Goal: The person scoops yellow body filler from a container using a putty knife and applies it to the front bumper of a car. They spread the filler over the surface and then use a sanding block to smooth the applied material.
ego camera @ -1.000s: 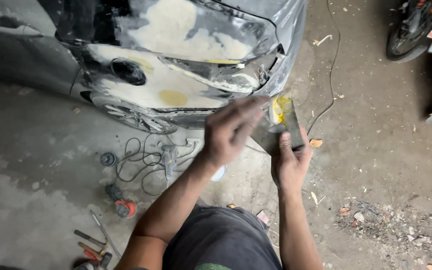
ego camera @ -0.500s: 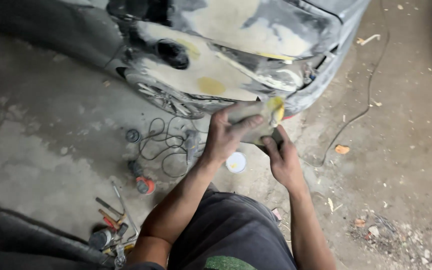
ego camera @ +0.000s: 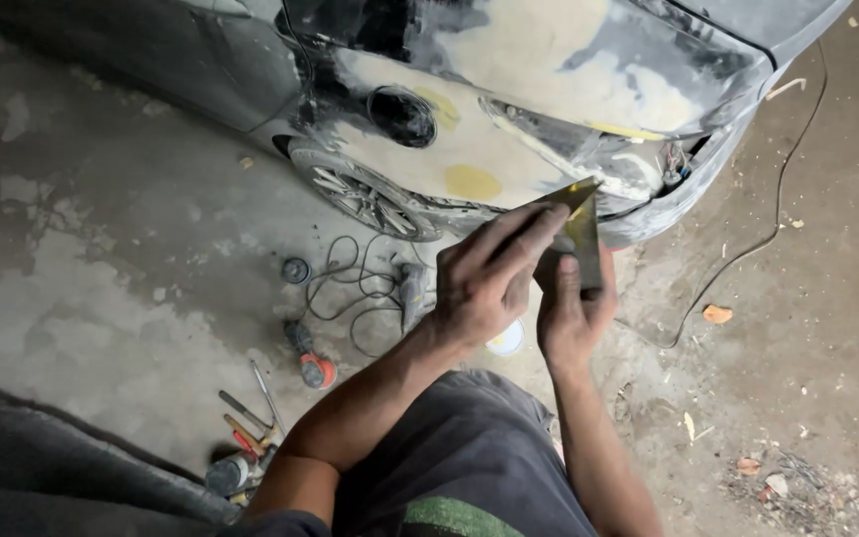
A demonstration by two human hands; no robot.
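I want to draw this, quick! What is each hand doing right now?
Left hand: fingers stretched out along a thin flat scraper.
Right hand: closed on a dark flat board.

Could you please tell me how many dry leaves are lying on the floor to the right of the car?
2 clear ones: one orange leaf beside the cable, one smaller leaf near the debris at lower right. Others may be hidden there.

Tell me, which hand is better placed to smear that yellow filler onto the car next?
Probably the left hand: its fingers lie along the spreader blade, whose edge nearly meets the car panel. The right hand only holds the mixing board.
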